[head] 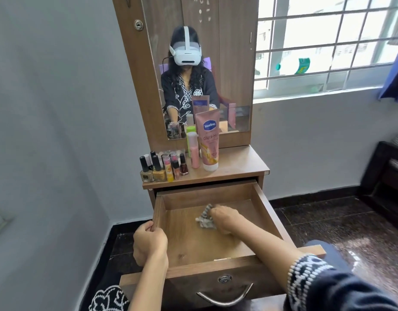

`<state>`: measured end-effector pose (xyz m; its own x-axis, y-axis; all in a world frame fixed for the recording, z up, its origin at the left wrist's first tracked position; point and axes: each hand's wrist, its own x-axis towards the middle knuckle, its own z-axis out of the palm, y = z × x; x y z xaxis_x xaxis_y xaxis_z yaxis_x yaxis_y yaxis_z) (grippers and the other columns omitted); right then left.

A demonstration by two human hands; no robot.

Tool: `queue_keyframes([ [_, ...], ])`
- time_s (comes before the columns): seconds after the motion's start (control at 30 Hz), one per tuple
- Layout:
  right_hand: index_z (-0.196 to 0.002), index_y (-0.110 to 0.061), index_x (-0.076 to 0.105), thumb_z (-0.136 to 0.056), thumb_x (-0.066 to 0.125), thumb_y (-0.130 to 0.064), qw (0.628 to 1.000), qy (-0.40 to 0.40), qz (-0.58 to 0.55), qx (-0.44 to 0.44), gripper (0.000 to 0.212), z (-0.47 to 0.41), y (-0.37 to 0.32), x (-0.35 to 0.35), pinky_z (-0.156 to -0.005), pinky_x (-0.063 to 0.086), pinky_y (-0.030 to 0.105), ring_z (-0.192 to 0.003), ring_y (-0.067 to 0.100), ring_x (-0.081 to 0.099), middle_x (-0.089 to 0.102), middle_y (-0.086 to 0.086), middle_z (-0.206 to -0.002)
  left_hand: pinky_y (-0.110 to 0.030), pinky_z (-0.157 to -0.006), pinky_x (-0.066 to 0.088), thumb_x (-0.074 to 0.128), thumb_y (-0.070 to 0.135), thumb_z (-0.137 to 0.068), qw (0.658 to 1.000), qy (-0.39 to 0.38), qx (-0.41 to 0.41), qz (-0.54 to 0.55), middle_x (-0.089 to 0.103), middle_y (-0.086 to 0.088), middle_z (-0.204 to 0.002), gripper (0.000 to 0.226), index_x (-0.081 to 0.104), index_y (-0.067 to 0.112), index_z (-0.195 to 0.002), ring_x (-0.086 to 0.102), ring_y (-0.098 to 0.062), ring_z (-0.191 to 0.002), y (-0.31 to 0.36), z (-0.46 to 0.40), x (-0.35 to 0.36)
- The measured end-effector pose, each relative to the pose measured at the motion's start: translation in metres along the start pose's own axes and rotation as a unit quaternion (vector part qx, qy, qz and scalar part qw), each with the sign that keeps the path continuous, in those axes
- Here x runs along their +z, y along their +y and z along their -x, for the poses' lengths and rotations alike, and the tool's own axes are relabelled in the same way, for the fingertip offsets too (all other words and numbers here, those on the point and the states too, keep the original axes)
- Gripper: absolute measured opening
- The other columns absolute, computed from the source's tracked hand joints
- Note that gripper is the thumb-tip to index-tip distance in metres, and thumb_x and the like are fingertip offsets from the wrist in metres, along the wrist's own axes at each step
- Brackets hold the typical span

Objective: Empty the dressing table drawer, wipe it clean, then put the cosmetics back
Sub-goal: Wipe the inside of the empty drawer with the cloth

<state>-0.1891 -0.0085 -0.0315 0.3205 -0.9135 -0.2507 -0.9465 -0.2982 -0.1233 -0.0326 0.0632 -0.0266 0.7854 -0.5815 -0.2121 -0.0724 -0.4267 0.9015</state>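
The wooden drawer [267, 212] of the dressing table is pulled far out and holds no cosmetics. Inside it my right hand [226, 219] grips a crumpled grey-and-white cloth [204, 218] against the drawer floor. My left hand [148, 243] grips the drawer's left side wall near its front. On the table top [240, 162] stand several nail polish bottles [158, 168], a pink spray bottle [194, 153], a green-capped bottle [191, 131] and a large pink Vaseline tube [210, 140].
A mirror [200, 63] rises behind the table top and reflects a person with a headset. A barred window [328, 41] is at the right, a grey wall at the left. A dark piece of furniture [388, 173] stands at the far right on the dark tiled floor.
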Motion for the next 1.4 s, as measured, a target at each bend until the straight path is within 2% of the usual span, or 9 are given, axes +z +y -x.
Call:
queue_keyframes([
  [0.2,-0.128,-0.007,0.051,-0.092,0.05,-0.003,0.999,0.04,0.011,0.019,0.037,-0.016,0.004,-0.005,-0.096,0.045,0.039,-0.123,0.028,0.05,0.051,0.01,-0.134,-0.035,-0.08,0.046,0.05,0.009,-0.092,1.0,-0.003,0.003,-0.004,0.067,-0.002,-0.115,0.029,0.063,0.018,-0.116,0.061,-0.028,-0.102,0.004,0.0,0.001],
  [0.33,-0.133,-0.008,0.05,-0.083,0.064,-0.004,0.994,-0.081,0.072,-0.027,0.052,0.011,0.011,0.002,-0.093,0.048,0.031,-0.109,0.022,0.056,0.054,0.007,-0.121,-0.034,-0.078,0.045,0.05,0.009,-0.092,1.0,-0.005,0.002,-0.005,0.067,-0.002,-0.115,0.029,0.062,0.019,-0.116,0.061,-0.029,-0.102,0.002,-0.001,0.001],
  [0.57,-0.148,-0.008,0.019,-0.088,0.055,0.0,0.998,-0.037,0.045,0.029,0.071,0.011,0.034,0.011,-0.108,0.037,0.041,-0.136,0.031,0.034,0.02,0.011,-0.154,-0.033,-0.075,0.042,0.049,0.009,-0.092,1.0,-0.002,0.003,-0.01,0.067,-0.002,-0.113,0.029,0.062,0.019,-0.116,0.06,-0.028,-0.101,0.001,0.0,0.001],
  [0.73,-0.146,-0.01,0.029,-0.09,0.045,0.002,0.998,-0.01,0.055,0.022,0.059,-0.006,0.024,-0.002,-0.107,0.037,0.043,-0.14,0.029,0.028,0.021,0.01,-0.154,-0.033,-0.075,0.042,0.05,0.008,-0.092,1.0,0.002,0.004,-0.011,0.067,-0.003,-0.114,0.028,0.063,0.018,-0.115,0.06,-0.029,-0.102,0.002,0.0,0.001],
  [0.87,-0.148,-0.015,0.027,-0.088,0.053,0.004,0.991,-0.086,0.091,-0.05,0.068,0.006,0.023,0.008,-0.105,0.041,0.044,-0.136,0.03,0.035,0.02,0.008,-0.156,-0.035,-0.079,0.044,0.05,0.009,-0.092,1.0,-0.001,0.007,-0.014,0.067,-0.003,-0.114,0.028,0.063,0.019,-0.115,0.06,-0.029,-0.102,0.001,0.0,0.001],
  [0.97,-0.149,-0.017,0.023,-0.09,0.051,0.002,0.989,-0.104,0.103,-0.027,0.068,0.016,0.036,0.01,-0.106,0.04,0.042,-0.139,0.026,0.033,0.014,0.002,-0.158,-0.036,-0.08,0.044,0.05,0.009,-0.092,1.0,-0.001,0.011,-0.011,0.067,-0.003,-0.115,0.028,0.063,0.018,-0.115,0.061,-0.029,-0.102,0.001,-0.001,0.001],
  [1.17,-0.131,-0.006,0.049,-0.085,0.054,-0.003,0.997,-0.012,0.022,0.074,0.046,-0.006,0.029,-0.004,-0.098,0.046,0.038,-0.125,0.028,0.05,0.047,0.009,-0.139,-0.037,-0.082,0.046,0.05,0.009,-0.092,1.0,-0.003,0.013,-0.004,0.067,-0.003,-0.114,0.027,0.063,0.017,-0.114,0.061,-0.03,-0.101,0.0,0.002,0.0],
  [1.3,-0.138,-0.014,0.044,-0.083,0.061,-0.003,0.998,-0.059,-0.014,-0.025,0.058,-0.004,0.013,0.0,-0.101,0.042,0.034,-0.119,0.022,0.049,0.042,0.008,-0.143,-0.035,-0.079,0.043,0.051,0.009,-0.092,1.0,-0.001,0.01,0.002,0.067,-0.004,-0.115,0.028,0.064,0.016,-0.115,0.06,-0.029,-0.102,0.003,0.003,0.001],
  [1.4,-0.133,-0.023,0.052,-0.083,0.063,-0.006,0.991,-0.096,0.001,-0.096,0.054,0.021,0.018,0.009,-0.095,0.048,0.034,-0.106,0.022,0.056,0.054,0.005,-0.132,-0.036,-0.08,0.043,0.051,0.008,-0.092,1.0,0.001,0.004,0.001,0.067,-0.003,-0.115,0.029,0.064,0.017,-0.116,0.06,-0.029,-0.102,0.002,0.001,0.001],
])
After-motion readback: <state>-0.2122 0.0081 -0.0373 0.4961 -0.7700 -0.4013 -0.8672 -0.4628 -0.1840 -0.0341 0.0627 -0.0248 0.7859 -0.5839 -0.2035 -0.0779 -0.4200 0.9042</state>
